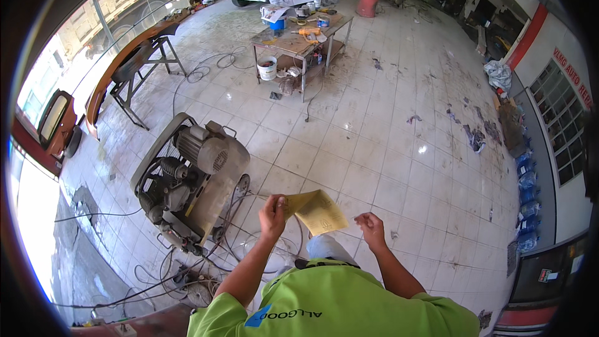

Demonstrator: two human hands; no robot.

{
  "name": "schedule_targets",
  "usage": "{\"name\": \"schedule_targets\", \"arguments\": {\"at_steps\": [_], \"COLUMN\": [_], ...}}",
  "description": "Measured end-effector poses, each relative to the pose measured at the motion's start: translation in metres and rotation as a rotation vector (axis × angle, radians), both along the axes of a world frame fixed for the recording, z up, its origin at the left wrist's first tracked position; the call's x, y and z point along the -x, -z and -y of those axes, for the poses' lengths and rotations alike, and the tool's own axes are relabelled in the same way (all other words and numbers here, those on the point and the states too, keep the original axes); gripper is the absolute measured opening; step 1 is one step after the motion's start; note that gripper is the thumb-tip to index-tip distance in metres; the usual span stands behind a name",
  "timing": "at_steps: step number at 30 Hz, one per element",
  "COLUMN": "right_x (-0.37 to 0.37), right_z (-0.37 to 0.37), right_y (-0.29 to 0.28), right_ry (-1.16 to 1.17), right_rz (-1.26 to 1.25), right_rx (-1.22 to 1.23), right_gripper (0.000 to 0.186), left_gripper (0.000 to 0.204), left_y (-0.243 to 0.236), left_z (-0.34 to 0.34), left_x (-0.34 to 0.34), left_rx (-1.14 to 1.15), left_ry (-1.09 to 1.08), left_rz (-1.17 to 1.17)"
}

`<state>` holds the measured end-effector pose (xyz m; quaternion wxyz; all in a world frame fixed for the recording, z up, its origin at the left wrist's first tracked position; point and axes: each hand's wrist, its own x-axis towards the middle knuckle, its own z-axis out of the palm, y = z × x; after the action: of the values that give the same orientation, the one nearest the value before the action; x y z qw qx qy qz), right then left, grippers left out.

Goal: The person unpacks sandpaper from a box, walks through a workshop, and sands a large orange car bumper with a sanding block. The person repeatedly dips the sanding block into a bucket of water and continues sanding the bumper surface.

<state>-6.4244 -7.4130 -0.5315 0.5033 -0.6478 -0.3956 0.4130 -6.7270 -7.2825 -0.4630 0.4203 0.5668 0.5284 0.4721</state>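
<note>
A yellow sheet of sandpaper (321,212), creased and with faint print on its face, hangs in front of my body. My left hand (272,215) is closed on its left edge, thumb on top. My right hand (372,229) is just right of the sheet, apart from it. Its fingers are loosely curled with the tips apart, and nothing shows in them.
To my left stands a wheeled air compressor (215,156), with hoses (231,237) tangled on the tiled floor. Ahead is a metal worktable (284,40) with tubs and tools; a white bucket (267,68) stands by it. A bumper (100,87) rests on trestles. Blue water jugs (528,206) line the right wall.
</note>
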Motion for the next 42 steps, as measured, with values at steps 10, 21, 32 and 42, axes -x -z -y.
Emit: {"name": "schedule_targets", "arguments": {"at_steps": [10, 21, 32, 42], "right_x": [0.041, 0.061, 0.088, 0.131], "right_z": [-0.282, -0.616, -0.864, -1.053], "right_y": [-0.031, -0.104, -0.113, -0.080], "right_ry": [-0.302, -0.298, 0.014, 0.302], "right_rz": [0.278, 0.368, 0.528, 0.513], "right_rx": [-0.198, -0.273, -0.425, -0.337], "right_gripper": [0.066, 0.027, 0.036, 0.044], "left_gripper": [0.025, 0.031, 0.034, 0.044], "left_y": [0.006, -0.021, 0.011, 0.025], "left_z": [-0.241, -0.447, -0.731, -0.924], "left_x": [-0.013, 0.025, 0.045, 0.067], "left_rx": [-0.012, -0.130, -0.190, -0.130], "left_ry": [-0.282, -0.628, -0.691, -0.644], "left_rz": [0.202, -0.085, -0.202, -0.189]}}
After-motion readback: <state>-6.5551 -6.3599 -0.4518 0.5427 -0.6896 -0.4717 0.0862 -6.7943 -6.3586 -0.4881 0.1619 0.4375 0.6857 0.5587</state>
